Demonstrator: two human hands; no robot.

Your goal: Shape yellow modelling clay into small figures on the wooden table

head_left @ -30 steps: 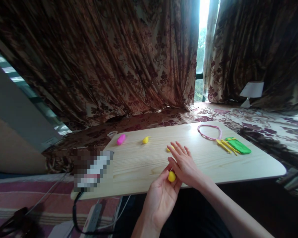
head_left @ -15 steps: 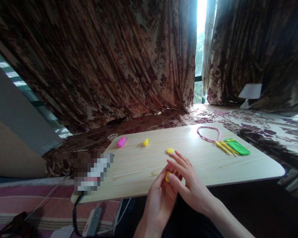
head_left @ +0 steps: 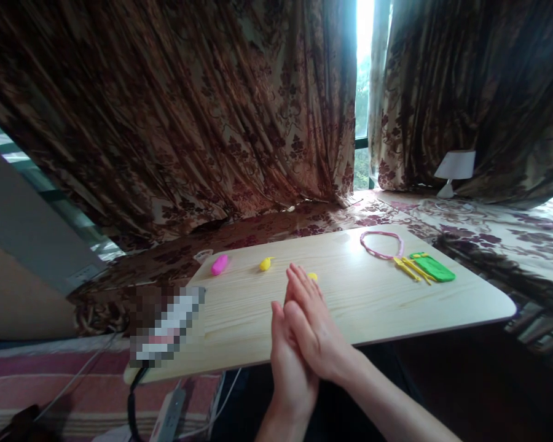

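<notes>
My left hand (head_left: pixel 291 368) is held palm up over the front edge of the wooden tabletop (head_left: pixel 242 313). Flat across it lies my right hand (head_left: pixel 320 334), palm against palm, fingers stretched forward. The piece of yellow modelling clay is hidden between the palms; it showed in the hands half a second ago. Just past my right fingertips lies a flat yellow clay disc (head_left: pixel 313 277), partly covered. A yellow clay lump (head_left: pixel 265 264) with a thin tail sits further left, and a pink clay piece (head_left: pixel 220 265) beyond it.
At the table's right lie a pink braided loop (head_left: pixel 401 247), yellow modelling tools (head_left: pixel 408 269) and a green piece (head_left: pixel 435 268). A blurred-out device (head_left: pixel 172 325) with a black cable rests at the left edge. A white lamp (head_left: pixel 455 166) stands behind, near the curtains (head_left: pixel 258 123).
My right hand has come down flat onto my left palm, covering the yellow clay. Both hands now point further left, and the view has shifted slightly to the right.
</notes>
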